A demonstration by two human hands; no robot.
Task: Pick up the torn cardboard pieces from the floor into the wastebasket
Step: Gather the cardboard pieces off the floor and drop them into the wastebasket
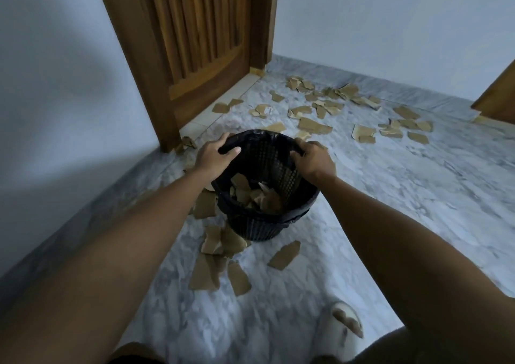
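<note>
Cardboard pieces (315, 125) litter marble floor (390, 196) by wooden door (200, 43); both hands (213, 154) (313, 160) grip wastebasket (259, 224) rim

We have one wide-angle view, worn on the head, facing forward and down. It looks along both forearms to the floor (390, 196) close below, toward a corner door (200, 43).

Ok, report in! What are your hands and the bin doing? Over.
Both hands, left and right, grip wastebasket rim. Some cardboard inside. Many pieces on floor. Nothing blocking.
</note>
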